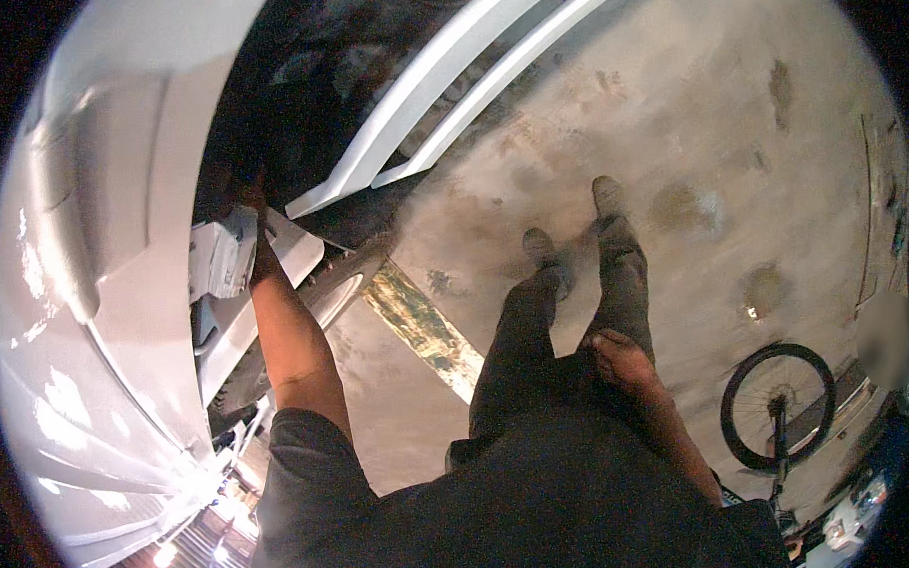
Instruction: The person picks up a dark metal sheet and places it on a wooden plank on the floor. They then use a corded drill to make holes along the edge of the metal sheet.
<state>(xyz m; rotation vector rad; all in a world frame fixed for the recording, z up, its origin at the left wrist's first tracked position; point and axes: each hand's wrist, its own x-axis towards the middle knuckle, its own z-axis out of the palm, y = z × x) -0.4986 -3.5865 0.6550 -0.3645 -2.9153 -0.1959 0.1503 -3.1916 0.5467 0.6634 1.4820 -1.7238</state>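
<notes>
My left arm stretches forward to the left, and my left hand (249, 196) is inside the dark gap beside a white vehicle body panel (122, 215). Shadow hides its fingers, so whether it holds anything does not show. Just below that hand sits a white boxy part (225, 257), close to my wrist. Curved white bars (418, 90) run up and away to the right of the hand. My right hand (622, 358) hangs in front of my right thigh with its fingers curled in, and nothing shows in it.
Beneath the boxy part is a dark tyre (240, 384). A yellow-and-dark patterned strip (426, 327) lies on the stained concrete floor (709, 105) between tyre and my legs. On the right stands a bicycle wheel (731, 415). Lamps (166, 554) glow at lower left.
</notes>
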